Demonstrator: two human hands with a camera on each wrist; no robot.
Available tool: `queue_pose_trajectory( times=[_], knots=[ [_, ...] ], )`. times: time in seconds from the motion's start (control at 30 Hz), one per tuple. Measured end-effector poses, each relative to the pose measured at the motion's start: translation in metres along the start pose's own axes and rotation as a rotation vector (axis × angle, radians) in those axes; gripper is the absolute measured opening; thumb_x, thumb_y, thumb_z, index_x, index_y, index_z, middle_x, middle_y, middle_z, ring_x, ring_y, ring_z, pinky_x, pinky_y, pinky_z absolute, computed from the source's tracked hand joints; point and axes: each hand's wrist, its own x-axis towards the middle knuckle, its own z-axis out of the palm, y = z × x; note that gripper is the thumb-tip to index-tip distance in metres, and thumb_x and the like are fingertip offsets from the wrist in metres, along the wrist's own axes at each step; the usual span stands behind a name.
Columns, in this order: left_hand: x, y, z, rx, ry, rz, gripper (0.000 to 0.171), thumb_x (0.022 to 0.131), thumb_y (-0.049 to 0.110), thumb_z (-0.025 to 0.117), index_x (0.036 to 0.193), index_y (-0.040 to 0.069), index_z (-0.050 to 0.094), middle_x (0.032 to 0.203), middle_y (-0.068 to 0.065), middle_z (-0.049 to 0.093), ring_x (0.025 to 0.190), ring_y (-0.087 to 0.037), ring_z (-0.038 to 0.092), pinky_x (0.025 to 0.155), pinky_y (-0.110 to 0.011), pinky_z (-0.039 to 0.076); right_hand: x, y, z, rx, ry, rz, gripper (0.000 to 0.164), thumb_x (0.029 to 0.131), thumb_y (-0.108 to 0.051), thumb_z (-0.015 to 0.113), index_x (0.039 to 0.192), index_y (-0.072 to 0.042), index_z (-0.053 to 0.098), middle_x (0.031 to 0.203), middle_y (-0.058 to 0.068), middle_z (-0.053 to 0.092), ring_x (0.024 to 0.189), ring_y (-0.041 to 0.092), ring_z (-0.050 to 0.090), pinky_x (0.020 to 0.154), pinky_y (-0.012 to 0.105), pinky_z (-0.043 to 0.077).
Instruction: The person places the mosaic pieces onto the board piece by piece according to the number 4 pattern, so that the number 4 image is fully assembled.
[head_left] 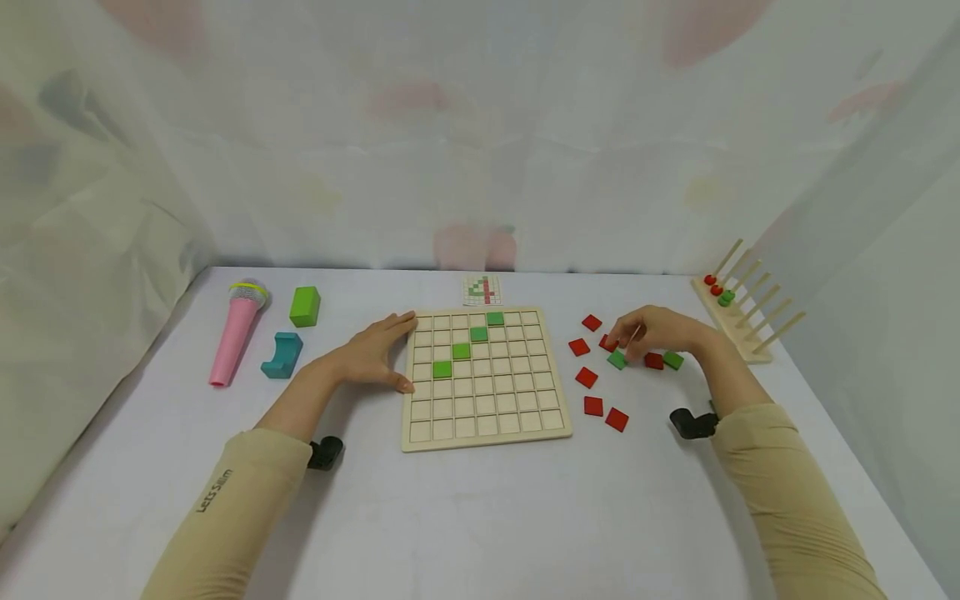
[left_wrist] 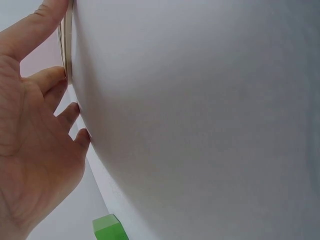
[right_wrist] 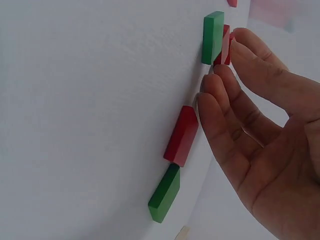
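Observation:
My left hand rests spread at the left edge of a wooden grid board, thumb and fingertips touching its rim. Green square tiles sit in a diagonal line of the board's cells. Right of the board, my right hand hovers low with fingers slightly bent. In the right wrist view, its fingertips are at a red tile, beside a green tile. No firm pinch shows. Another red tile and a green tile lie below the fingers.
Loose red tiles are scattered right of the board. A small pattern card lies behind it. To the left are a pink toy microphone, a green block and a teal curved block. A pegged bead rack stands far right.

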Motion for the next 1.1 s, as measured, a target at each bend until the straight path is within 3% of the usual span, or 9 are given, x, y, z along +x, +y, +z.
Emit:
queue_pose_trajectory(
  times=[1.1],
  knots=[
    [-0.001,0.001,0.0,-0.012,-0.004,-0.01,0.113,0.07,0.042,0.085,0.157,0.004,0.024,0.167,-0.013,0.017,0.154,-0.043,0.012,0.121,-0.066,0.017,0.002,-0.003,0.012,-0.026,0.032,0.029,0.022,0.079,-0.005,0.077,0.1,-0.01,0.073,0.089,0.008,0.057,0.086,0.02,0.052,0.067,0.029,0.047]
  ],
)
